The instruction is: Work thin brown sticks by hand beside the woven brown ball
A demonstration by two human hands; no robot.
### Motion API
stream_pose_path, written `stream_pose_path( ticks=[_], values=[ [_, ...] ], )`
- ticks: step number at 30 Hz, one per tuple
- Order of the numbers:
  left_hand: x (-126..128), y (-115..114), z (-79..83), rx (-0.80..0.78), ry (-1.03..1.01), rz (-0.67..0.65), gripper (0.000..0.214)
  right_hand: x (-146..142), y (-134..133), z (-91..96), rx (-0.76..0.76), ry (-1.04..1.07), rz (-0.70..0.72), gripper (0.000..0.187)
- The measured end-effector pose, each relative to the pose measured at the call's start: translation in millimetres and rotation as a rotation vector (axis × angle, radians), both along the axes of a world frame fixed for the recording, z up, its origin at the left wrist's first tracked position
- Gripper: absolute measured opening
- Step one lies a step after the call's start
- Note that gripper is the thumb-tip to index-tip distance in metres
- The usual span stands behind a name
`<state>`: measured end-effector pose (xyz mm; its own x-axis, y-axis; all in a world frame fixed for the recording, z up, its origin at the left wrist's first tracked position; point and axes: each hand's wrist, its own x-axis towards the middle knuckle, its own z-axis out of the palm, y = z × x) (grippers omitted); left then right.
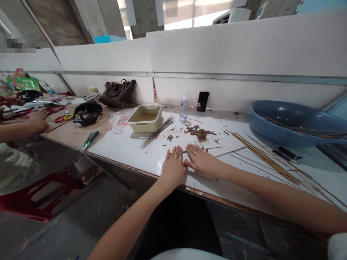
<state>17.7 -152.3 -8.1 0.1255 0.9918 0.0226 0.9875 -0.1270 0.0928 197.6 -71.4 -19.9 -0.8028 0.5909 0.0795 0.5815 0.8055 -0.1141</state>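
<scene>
My left hand (173,167) and my right hand (200,159) lie flat, palms down, side by side on the white sheet (130,148) at the table's near edge, fingers stretched out. A thin bamboo stick (211,148) runs under or just past my right fingertips; whether they press on it is unclear. Beyond my hands sits a brown lump (201,134) among scattered brown bits. A bundle of thin sticks (157,132) lies to the left of it, and a longer spread of sticks (265,159) lies to the right.
A cream tray (144,117) stands behind the stick bundle, with a small clear bottle (184,108) and a black phone (202,101) near the wall. A big blue basin (292,121) is at right. Another person's hand (36,121), black goggles (86,112), scissors (63,117) and a brown bag (118,92) are at left.
</scene>
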Motion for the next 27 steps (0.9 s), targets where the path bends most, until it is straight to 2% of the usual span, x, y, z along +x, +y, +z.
stream_pose_path(
  ticks=[3,5,8,12,15,19,21,25,27],
  values=[
    [0,-32,-11.0,0.044,0.047,-0.059,0.068,13,-25,-11.8,0.036,0.028,0.023,0.094],
    [0,-40,-13.8,0.055,0.085,-0.084,0.067,17,-34,-13.7,0.03,0.03,0.018,0.097],
    [0,-24,-8.8,0.047,0.116,-0.069,0.066,13,-26,-4.4,-0.007,0.039,0.007,0.097],
    [5,7,-4.0,0.062,0.104,0.032,0.065,3,-7,5.2,-0.025,0.043,-0.041,0.097],
    [10,-2,-12.4,0.107,0.107,0.06,0.065,5,-15,-1.8,0.027,0.067,-0.046,0.098],
    [9,-22,-24.3,0.169,0.133,0.0,0.064,9,-27,-13.4,0.055,0.074,-0.026,0.101],
    [6,-14,-22.0,0.164,0.138,0.002,0.063,8,-19,-13.4,0.04,0.081,-0.031,0.1],
    [4,14,-10.9,0.126,0.131,0.061,0.063,8,9,-8.0,-0.002,0.103,-0.021,0.098],
    [4,14,-12.3,0.129,0.122,0.059,0.063,10,9,-8.2,-0.003,0.103,-0.009,0.1]
  ],
)
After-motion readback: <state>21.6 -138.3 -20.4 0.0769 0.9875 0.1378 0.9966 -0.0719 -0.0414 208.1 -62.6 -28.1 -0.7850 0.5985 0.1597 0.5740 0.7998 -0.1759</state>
